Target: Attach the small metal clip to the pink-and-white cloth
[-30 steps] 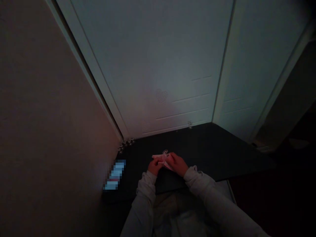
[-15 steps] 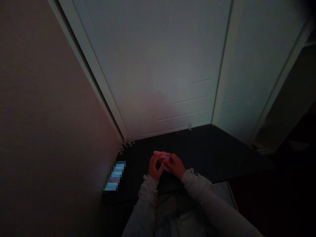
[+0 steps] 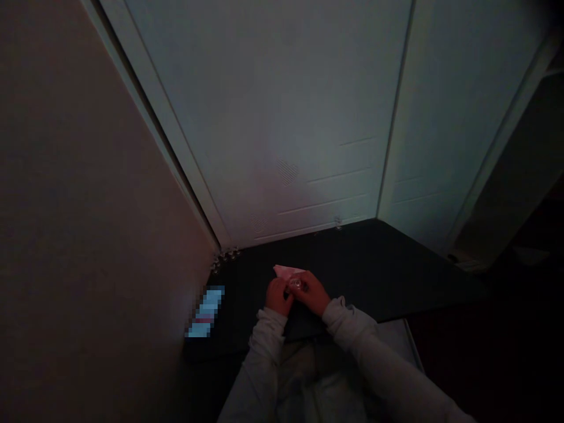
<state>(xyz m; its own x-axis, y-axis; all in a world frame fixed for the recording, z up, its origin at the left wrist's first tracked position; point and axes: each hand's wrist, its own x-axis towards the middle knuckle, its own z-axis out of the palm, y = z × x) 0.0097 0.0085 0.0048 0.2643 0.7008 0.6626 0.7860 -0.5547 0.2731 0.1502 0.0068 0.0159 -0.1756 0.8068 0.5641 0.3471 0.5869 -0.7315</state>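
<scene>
Left hand (image 3: 278,298) has curled in tighter since a moment ago. Two hands, both gripping one pink sheet (image 3: 286,271), lower middle of frame; right hand (image 3: 314,292) has one small round thing (image 3: 296,283) against it.

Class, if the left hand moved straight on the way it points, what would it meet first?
The pink piece right ahead of the left hand, which seems to touch it. Past that, the line appears to run over the dark tabletop to the white panel, though depth is unclear.
</scene>
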